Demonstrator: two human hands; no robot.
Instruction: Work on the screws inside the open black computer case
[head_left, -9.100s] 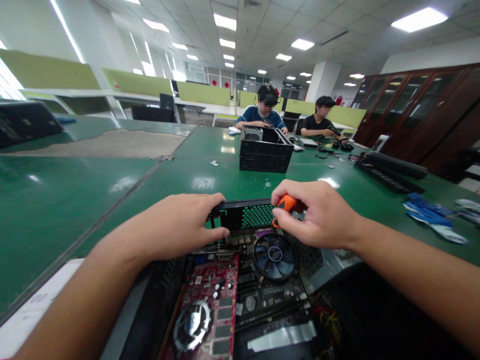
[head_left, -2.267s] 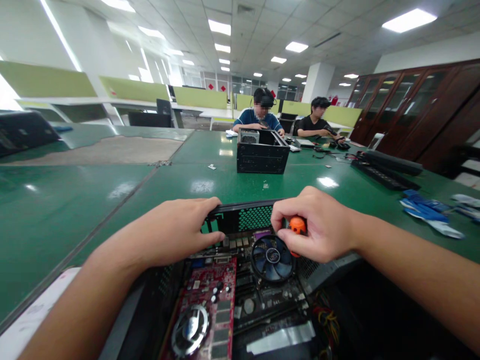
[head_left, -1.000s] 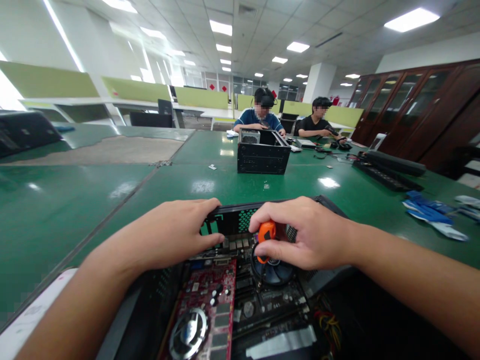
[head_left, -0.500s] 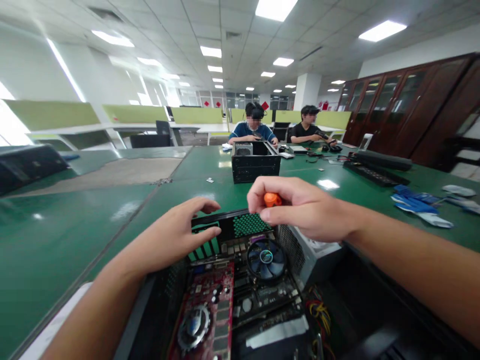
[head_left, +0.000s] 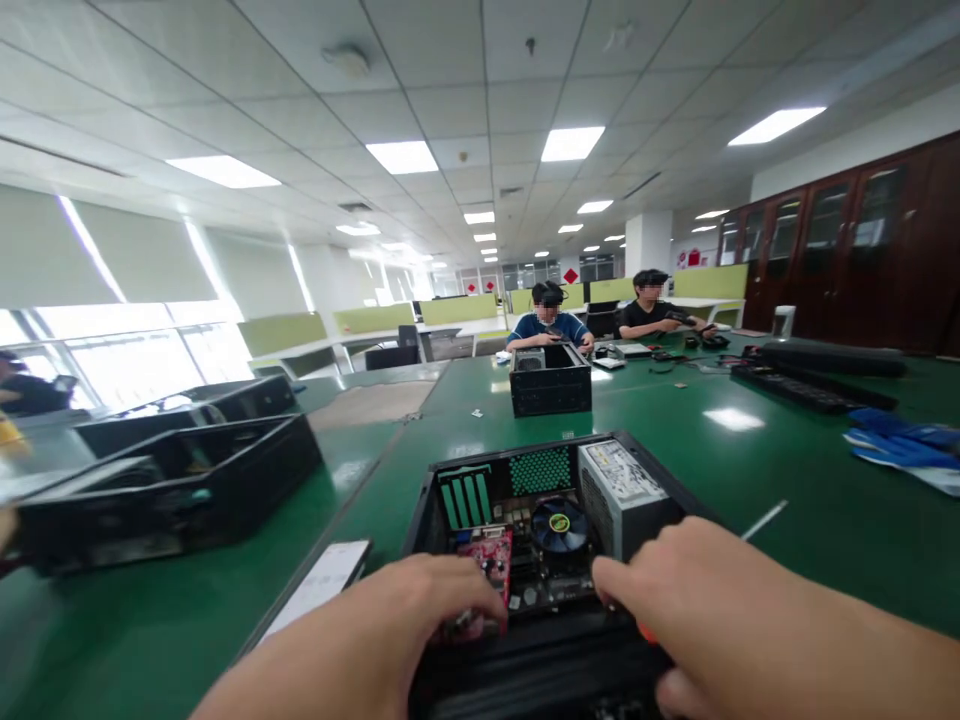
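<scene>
Okay, fingers first: on our right hand, lower right of the frame, they are curled around an orange handle, mostly hidden by the hand. A thin pale rod shows just past the back of that hand; we can't tell whether it belongs to the handle. On our left hand, lower centre-left, the fingers sit close together and bend down over the near end of the red card; thumb hidden, so we can't tell if they pinch anything.

Both hands are at the near side of the open computer case, lower centre. Inside it we see the card on the left, a round fan in the middle and a grey power supply at right. Left of the case, white paper lies on the green table.

Farther out: dark open cases at left, another black case upper centre with a person in blue behind it, a person in black to the right, blue gloves at the right edge.
</scene>
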